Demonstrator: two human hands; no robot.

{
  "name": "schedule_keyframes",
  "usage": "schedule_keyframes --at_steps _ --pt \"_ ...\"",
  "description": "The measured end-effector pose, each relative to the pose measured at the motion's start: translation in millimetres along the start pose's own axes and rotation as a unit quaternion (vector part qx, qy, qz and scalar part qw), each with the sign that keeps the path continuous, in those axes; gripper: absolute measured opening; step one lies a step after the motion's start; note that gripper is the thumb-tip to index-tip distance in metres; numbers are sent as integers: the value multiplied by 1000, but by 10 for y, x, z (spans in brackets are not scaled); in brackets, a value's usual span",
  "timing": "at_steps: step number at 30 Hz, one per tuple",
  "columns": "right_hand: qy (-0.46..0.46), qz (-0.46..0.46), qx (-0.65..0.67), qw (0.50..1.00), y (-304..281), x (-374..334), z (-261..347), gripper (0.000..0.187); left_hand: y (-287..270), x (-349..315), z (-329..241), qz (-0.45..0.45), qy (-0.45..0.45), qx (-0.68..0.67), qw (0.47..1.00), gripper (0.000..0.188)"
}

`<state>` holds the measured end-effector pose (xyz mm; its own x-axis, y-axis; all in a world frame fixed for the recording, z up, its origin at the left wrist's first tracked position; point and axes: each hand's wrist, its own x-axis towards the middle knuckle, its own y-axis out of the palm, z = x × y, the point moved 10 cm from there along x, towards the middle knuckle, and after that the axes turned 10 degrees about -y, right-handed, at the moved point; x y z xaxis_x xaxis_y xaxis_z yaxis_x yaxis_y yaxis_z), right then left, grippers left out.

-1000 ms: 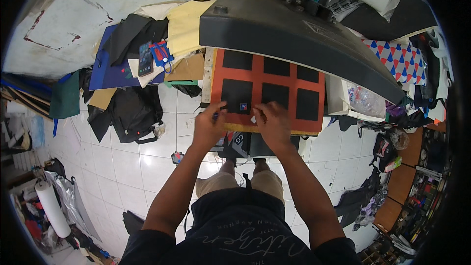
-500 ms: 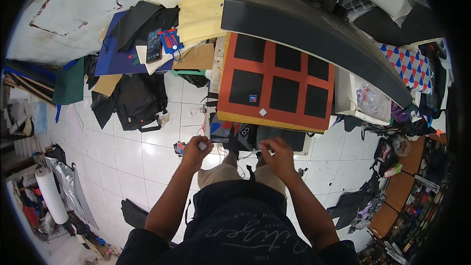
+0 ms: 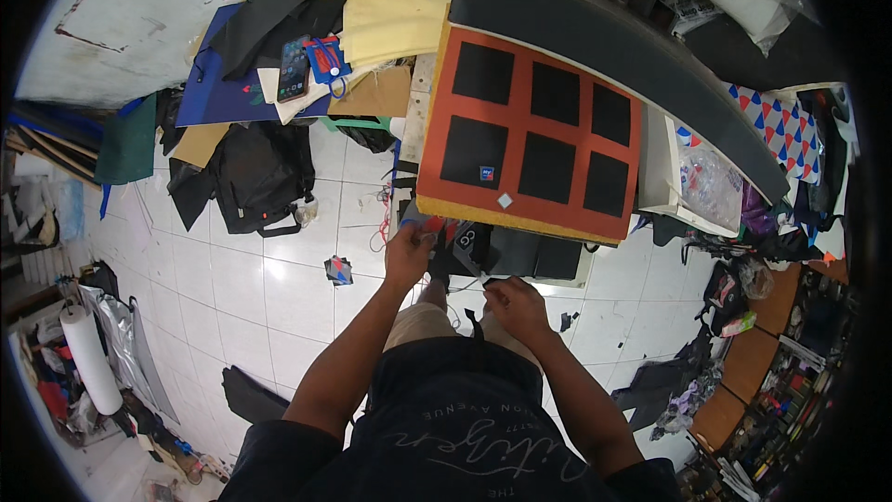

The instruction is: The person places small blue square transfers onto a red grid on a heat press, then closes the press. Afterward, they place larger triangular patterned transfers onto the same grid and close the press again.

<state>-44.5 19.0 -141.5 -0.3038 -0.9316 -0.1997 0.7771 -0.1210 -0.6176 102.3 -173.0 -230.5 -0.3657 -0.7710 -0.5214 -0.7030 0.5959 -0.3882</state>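
An orange press bed carries several black fabric squares; the front left square bears a small blue label, and a small white diamond piece lies on the orange below it. My left hand is just under the bed's front left corner, fingers pinched on a small blue and red piece. My right hand is lower, over my lap, with its fingers curled shut; I cannot tell whether anything is in it. Black fabric pieces hang below the bed's front edge.
The grey upper plate of the heat press is swung open behind the bed. On the white tiled floor lie a black bag and a small scrap. A phone lies on piled fabric at the left. Clutter fills the right side.
Both hands have come off the front edge of the orange bed and drawn back toward my body. The left hand now pinches a small coloured piece; the right has dropped to my lap.
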Motion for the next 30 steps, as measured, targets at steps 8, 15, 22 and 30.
schedule_keyframes --at_steps 8,15,22,30 --pt "-14 -10 1 1000 -71 29 72 12 32 61 -174 10 104 114 988 36" --pt "-51 1 -26 998 -58 127 86 12 -26 38 30 23 45 55 997 42" --pt "-37 -61 -10 997 -392 417 340 14 -196 -53 79 -52 70 18 996 35" --pt "-98 -217 -132 962 -973 836 583 14 -218 -73 330 -42 24 -56 997 30"
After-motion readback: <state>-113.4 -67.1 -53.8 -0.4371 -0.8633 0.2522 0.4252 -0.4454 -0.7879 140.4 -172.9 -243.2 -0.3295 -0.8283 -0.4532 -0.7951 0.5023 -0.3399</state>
